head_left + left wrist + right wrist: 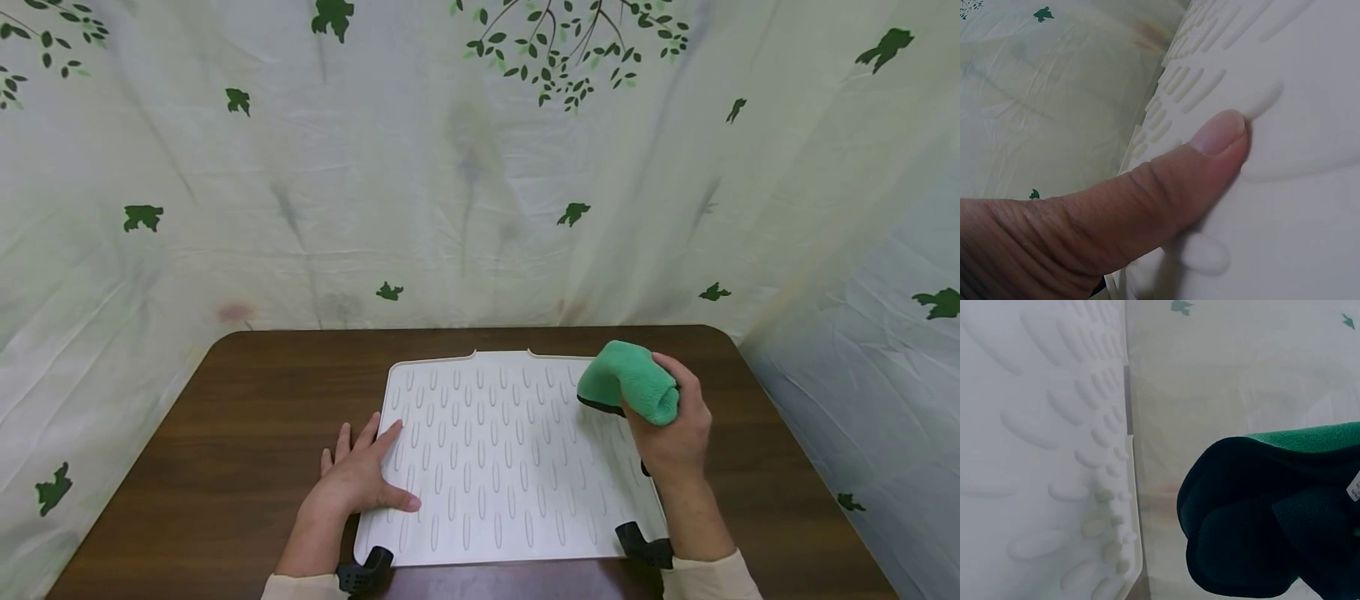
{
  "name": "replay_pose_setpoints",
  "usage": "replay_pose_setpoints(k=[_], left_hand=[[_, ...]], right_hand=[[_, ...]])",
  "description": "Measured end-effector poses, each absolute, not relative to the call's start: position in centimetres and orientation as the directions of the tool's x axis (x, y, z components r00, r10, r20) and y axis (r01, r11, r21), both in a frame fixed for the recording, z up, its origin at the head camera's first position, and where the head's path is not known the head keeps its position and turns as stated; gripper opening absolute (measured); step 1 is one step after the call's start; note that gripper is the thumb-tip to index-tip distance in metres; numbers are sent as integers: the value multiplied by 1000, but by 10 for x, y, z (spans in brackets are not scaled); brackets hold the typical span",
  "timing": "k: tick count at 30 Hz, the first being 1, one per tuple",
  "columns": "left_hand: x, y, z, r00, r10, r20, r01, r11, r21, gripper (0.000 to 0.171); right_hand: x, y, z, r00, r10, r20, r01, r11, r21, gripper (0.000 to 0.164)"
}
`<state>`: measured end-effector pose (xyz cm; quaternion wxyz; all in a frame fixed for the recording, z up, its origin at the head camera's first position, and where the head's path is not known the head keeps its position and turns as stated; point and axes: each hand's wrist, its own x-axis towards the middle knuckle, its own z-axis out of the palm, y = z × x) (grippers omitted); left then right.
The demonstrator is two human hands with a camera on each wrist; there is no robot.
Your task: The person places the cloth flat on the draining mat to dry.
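A white plastic tray (512,529) with rows of raised oval ridges lies on the brown table. My left hand (351,483) spreads over the tray's left edge, fingers splayed. In the left wrist view its thumb (1166,181) stretches straight over the ridged surface. My right hand (678,433) grips a folded green cloth (626,379) with a dark edge, held over the tray's far right corner. The right wrist view shows the dark underside of the cloth (1241,537) beside the tray (991,453); the right fingers are hidden there.
The brown wooden table (262,417) extends left, right and behind the tray. A pale curtain (420,183) with green leaf and bird prints hangs behind the table and along its sides. Black camera straps (365,571) sit on both wrists.
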<state>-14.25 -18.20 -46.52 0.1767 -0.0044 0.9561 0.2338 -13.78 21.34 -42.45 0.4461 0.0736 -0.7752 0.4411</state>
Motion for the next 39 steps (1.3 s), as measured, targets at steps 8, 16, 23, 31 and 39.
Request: replay_pose_setpoints(k=[8, 16, 23, 31, 39], left_hand=[[-142, -182, -465, -938, 75, -338, -88, 893, 442, 136], [-141, -182, -464, -939, 76, -335, -87, 891, 446, 136], [-141, -182, -465, -941, 76, -331, -83, 893, 442, 136], [-141, -182, -466, -942, 76, -326, -80, 894, 440, 136], [-143, -182, -466, -941, 75, -330, -84, 892, 443, 136]], right_hand=[[-137, 207, -426, -600, 247, 761, -521, 601, -606, 54], [-136, 199, -427, -597, 211, 774, -544, 603, -584, 76], [-134, 190, -428, -593, 179, 785, -564, 604, -563, 73], [-134, 180, -430, -589, 123, 799, -594, 605, -531, 68], [-135, 170, -432, -547, 81, 833, -668, 557, -493, 60]])
